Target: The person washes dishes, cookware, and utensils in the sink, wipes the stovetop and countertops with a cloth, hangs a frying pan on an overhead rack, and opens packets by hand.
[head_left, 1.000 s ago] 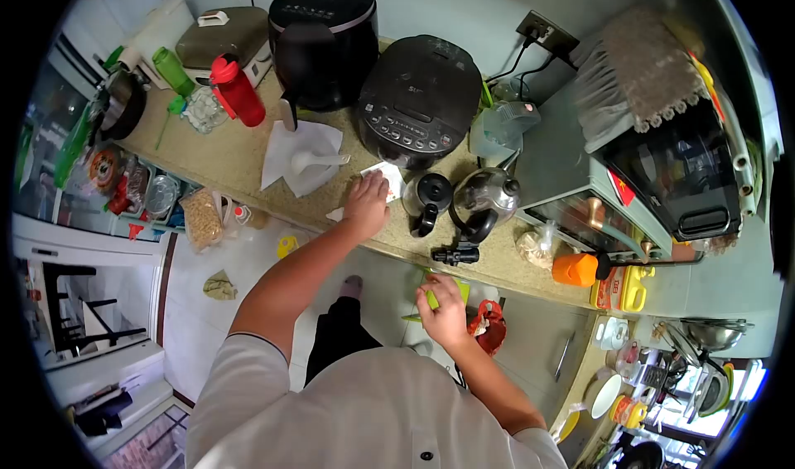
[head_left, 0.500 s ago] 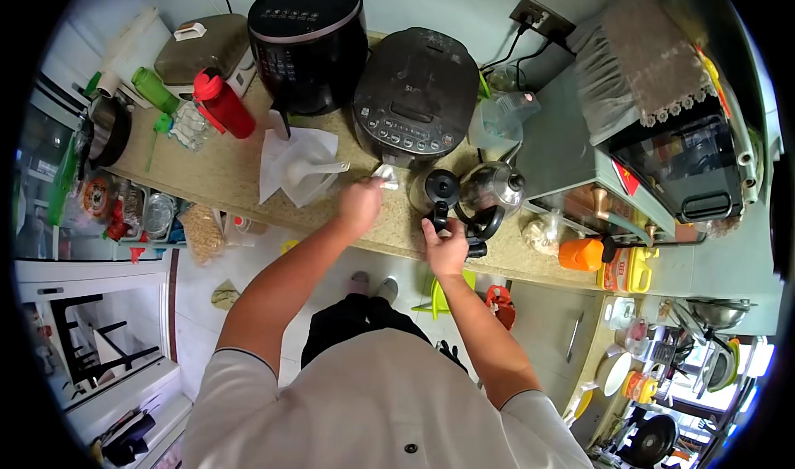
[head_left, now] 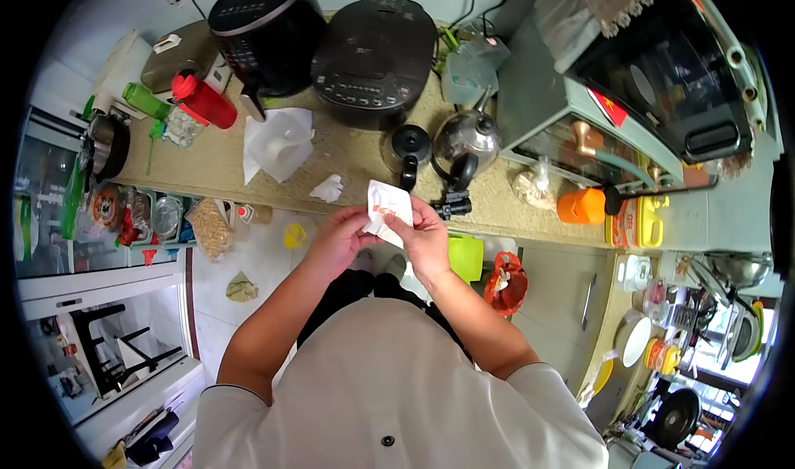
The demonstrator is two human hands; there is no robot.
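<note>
Both of my hands are raised in front of the counter's edge, holding a small white packet [head_left: 385, 195] with reddish print. My left hand [head_left: 338, 239] pinches its left side, and my right hand [head_left: 426, 244] grips the right side with the thumb across the front. Whether the packet is sealed or torn, I cannot tell. Just beyond it on the counter lies a crumpled white tissue [head_left: 328, 188]. A glass pot with a black lid [head_left: 411, 143] stands behind the packet, beside a shiny metal kettle [head_left: 466, 142]. A small black object [head_left: 452, 206] rests near my right fingers.
A translucent plastic container [head_left: 280, 143] sits on white paper at the left. Behind stand a black air fryer [head_left: 265, 34], a dark rice cooker [head_left: 374, 59] and a red bottle [head_left: 204, 101]. An orange container [head_left: 581, 206] and a yellow jug [head_left: 651, 222] line the right side.
My left hand has left the crumpled tissue and my right hand has left the glass pot's handle. They have come together holding the packet. The view has shifted slightly.
</note>
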